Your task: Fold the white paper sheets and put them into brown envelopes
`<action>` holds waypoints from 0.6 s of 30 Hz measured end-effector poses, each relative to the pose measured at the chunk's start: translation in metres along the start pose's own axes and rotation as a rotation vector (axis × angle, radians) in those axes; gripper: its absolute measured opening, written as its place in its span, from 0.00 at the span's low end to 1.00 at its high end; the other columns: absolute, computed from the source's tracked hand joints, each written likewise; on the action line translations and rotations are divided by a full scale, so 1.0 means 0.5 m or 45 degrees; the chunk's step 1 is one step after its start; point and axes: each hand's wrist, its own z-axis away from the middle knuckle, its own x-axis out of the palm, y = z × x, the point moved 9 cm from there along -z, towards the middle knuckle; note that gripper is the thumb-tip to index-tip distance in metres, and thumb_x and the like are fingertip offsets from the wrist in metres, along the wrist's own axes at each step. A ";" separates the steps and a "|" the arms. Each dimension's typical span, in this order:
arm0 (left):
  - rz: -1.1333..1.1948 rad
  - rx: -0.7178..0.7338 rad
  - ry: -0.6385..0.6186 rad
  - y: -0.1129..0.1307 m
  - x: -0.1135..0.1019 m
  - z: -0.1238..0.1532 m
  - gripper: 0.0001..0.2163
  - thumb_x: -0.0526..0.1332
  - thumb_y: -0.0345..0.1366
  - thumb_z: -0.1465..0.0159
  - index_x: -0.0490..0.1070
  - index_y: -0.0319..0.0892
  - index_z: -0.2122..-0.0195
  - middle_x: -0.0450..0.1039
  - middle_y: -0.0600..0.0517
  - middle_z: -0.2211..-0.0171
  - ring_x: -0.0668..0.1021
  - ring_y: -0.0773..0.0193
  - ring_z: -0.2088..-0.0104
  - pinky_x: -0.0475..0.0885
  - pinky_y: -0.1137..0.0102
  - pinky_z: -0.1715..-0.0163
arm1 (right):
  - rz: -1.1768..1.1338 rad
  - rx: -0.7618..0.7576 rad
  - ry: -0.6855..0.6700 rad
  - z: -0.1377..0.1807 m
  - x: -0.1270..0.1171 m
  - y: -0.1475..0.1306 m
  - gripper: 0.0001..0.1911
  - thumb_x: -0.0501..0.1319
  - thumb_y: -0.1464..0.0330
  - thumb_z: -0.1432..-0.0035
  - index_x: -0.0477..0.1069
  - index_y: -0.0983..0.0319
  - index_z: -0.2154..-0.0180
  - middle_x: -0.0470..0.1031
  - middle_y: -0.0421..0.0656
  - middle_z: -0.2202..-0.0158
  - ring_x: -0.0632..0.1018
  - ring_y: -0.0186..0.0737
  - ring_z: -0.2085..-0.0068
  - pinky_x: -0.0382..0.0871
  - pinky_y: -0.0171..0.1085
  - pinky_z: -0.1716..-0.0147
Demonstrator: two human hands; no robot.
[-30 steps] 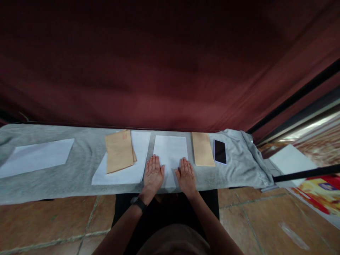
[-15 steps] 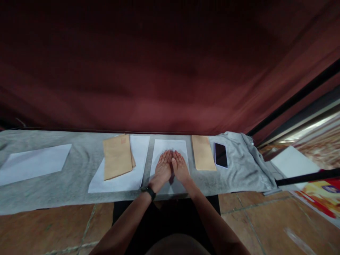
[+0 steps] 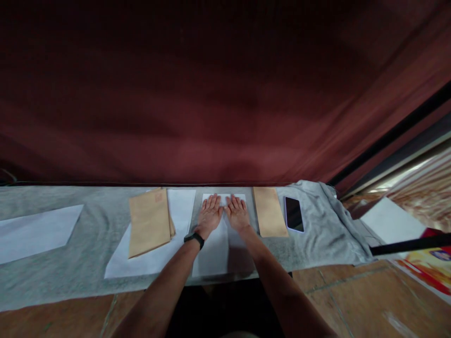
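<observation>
A white sheet of paper [image 3: 215, 256] lies flat on the grey cloth in front of me, with a crease line down its middle. My left hand [image 3: 210, 213] rests palm down on its upper left part, fingers spread. On the upper right part my right hand [image 3: 237, 213] lies palm down too, fingers apart. The two thumbs are close together near the crease. Just right of the sheet is a brown envelope [image 3: 269, 213]. To the left, more brown envelopes [image 3: 149, 220] sit on top of white paper [image 3: 137, 266].
A phone [image 3: 294, 214] lies right of the single envelope. Another white sheet [image 3: 42, 231] is at the far left. The grey cloth [image 3: 100, 239] covers the table and bunches up at the right. A dark red curtain [image 3: 218, 117] hangs behind the table.
My hands have moved from the middle of the sheet to its far end and spread apart; their fingers are now wider. The view has shifted slightly.
</observation>
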 end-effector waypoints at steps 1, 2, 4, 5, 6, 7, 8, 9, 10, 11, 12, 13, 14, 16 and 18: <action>0.007 -0.019 0.014 -0.007 0.001 -0.003 0.27 0.44 0.38 0.27 0.56 0.34 0.29 0.54 0.41 0.28 0.55 0.53 0.27 0.49 0.55 0.28 | 0.006 0.030 0.015 -0.006 0.000 0.007 0.27 0.47 0.60 0.25 0.59 0.61 0.30 0.57 0.50 0.28 0.60 0.50 0.29 0.50 0.53 0.31; 0.014 -0.037 0.030 -0.013 0.002 -0.005 0.27 0.45 0.39 0.27 0.55 0.33 0.29 0.54 0.40 0.28 0.56 0.53 0.27 0.49 0.55 0.28 | 0.011 0.059 0.034 -0.010 0.000 0.013 0.27 0.47 0.60 0.25 0.59 0.63 0.30 0.57 0.51 0.28 0.60 0.50 0.29 0.50 0.53 0.31; 0.029 -0.077 0.064 -0.024 0.003 -0.005 0.28 0.45 0.40 0.27 0.55 0.31 0.29 0.54 0.39 0.28 0.56 0.53 0.27 0.49 0.55 0.28 | 0.020 0.113 0.075 -0.014 -0.001 0.023 0.28 0.48 0.60 0.25 0.59 0.66 0.31 0.58 0.54 0.29 0.61 0.51 0.29 0.50 0.52 0.31; 0.036 -0.101 0.080 -0.030 0.003 -0.003 0.28 0.44 0.40 0.27 0.54 0.29 0.29 0.54 0.38 0.28 0.56 0.53 0.27 0.49 0.55 0.28 | 0.023 0.137 0.094 -0.014 -0.001 0.028 0.29 0.48 0.60 0.25 0.58 0.67 0.31 0.58 0.55 0.29 0.61 0.52 0.29 0.51 0.52 0.31; 0.043 -0.124 0.094 -0.036 0.003 -0.001 0.28 0.44 0.40 0.27 0.54 0.28 0.29 0.54 0.37 0.28 0.56 0.52 0.27 0.49 0.55 0.28 | 0.025 0.158 0.112 -0.014 -0.002 0.031 0.29 0.48 0.60 0.26 0.58 0.69 0.31 0.58 0.56 0.29 0.62 0.52 0.29 0.51 0.52 0.31; 0.051 -0.146 0.107 -0.042 0.002 0.001 0.29 0.44 0.39 0.27 0.54 0.27 0.29 0.54 0.36 0.28 0.55 0.51 0.27 0.50 0.55 0.28 | 0.026 0.177 0.129 -0.013 -0.004 0.035 0.30 0.49 0.60 0.26 0.59 0.70 0.31 0.59 0.57 0.30 0.62 0.53 0.30 0.52 0.52 0.31; 0.063 -0.160 0.118 -0.047 0.000 0.004 0.29 0.44 0.39 0.27 0.54 0.27 0.30 0.54 0.36 0.28 0.55 0.51 0.27 0.50 0.54 0.29 | 0.027 0.192 0.145 -0.012 -0.006 0.038 0.30 0.49 0.60 0.26 0.58 0.71 0.31 0.59 0.58 0.30 0.62 0.53 0.30 0.53 0.52 0.32; 0.076 -0.166 0.129 -0.050 -0.003 0.007 0.29 0.44 0.39 0.27 0.54 0.26 0.30 0.54 0.36 0.28 0.56 0.50 0.27 0.51 0.54 0.29 | 0.027 0.206 0.159 -0.011 -0.009 0.040 0.30 0.49 0.60 0.26 0.58 0.72 0.31 0.59 0.59 0.30 0.62 0.54 0.30 0.53 0.52 0.32; 0.090 -0.165 0.136 -0.053 -0.006 0.011 0.29 0.44 0.39 0.27 0.55 0.26 0.30 0.54 0.36 0.28 0.56 0.50 0.27 0.51 0.54 0.29 | 0.026 0.221 0.168 -0.008 -0.013 0.042 0.30 0.49 0.61 0.26 0.58 0.73 0.32 0.60 0.60 0.31 0.62 0.54 0.30 0.54 0.52 0.32; 0.102 -0.162 0.137 -0.055 -0.008 0.017 0.29 0.44 0.39 0.27 0.55 0.26 0.30 0.54 0.35 0.29 0.56 0.49 0.27 0.52 0.54 0.29 | 0.026 0.235 0.175 -0.003 -0.017 0.043 0.30 0.48 0.61 0.26 0.59 0.74 0.32 0.60 0.61 0.31 0.63 0.54 0.30 0.54 0.53 0.32; 0.111 -0.161 0.134 -0.056 -0.011 0.026 0.29 0.44 0.39 0.27 0.55 0.26 0.30 0.54 0.35 0.29 0.57 0.49 0.28 0.53 0.53 0.29 | 0.025 0.249 0.181 0.005 -0.022 0.043 0.30 0.48 0.62 0.26 0.59 0.75 0.32 0.60 0.61 0.31 0.63 0.55 0.30 0.55 0.53 0.32; 0.116 -0.164 0.129 -0.057 -0.013 0.037 0.29 0.44 0.40 0.27 0.56 0.25 0.30 0.54 0.34 0.29 0.57 0.48 0.28 0.53 0.53 0.29 | 0.024 0.260 0.191 0.015 -0.026 0.042 0.30 0.48 0.62 0.26 0.59 0.75 0.32 0.60 0.61 0.31 0.63 0.55 0.30 0.55 0.53 0.32; 0.118 -0.165 0.127 -0.056 -0.015 0.053 0.29 0.44 0.40 0.27 0.56 0.25 0.30 0.54 0.34 0.29 0.58 0.48 0.28 0.53 0.52 0.29 | 0.020 0.262 0.202 0.030 -0.030 0.037 0.29 0.48 0.63 0.26 0.59 0.75 0.32 0.60 0.61 0.31 0.63 0.55 0.30 0.55 0.53 0.32; 0.111 -0.135 0.139 -0.043 -0.020 0.094 0.28 0.44 0.40 0.27 0.57 0.29 0.30 0.55 0.36 0.29 0.58 0.48 0.28 0.54 0.50 0.30 | 0.006 0.212 0.227 0.070 -0.036 0.016 0.28 0.47 0.63 0.25 0.58 0.72 0.31 0.59 0.59 0.30 0.63 0.54 0.30 0.55 0.54 0.32; 0.090 0.005 0.148 -0.009 -0.023 0.146 0.27 0.44 0.40 0.27 0.57 0.35 0.29 0.55 0.41 0.29 0.57 0.50 0.28 0.53 0.49 0.29 | -0.024 0.058 0.205 0.120 -0.033 -0.023 0.27 0.47 0.64 0.25 0.57 0.66 0.30 0.58 0.55 0.29 0.62 0.52 0.30 0.55 0.54 0.32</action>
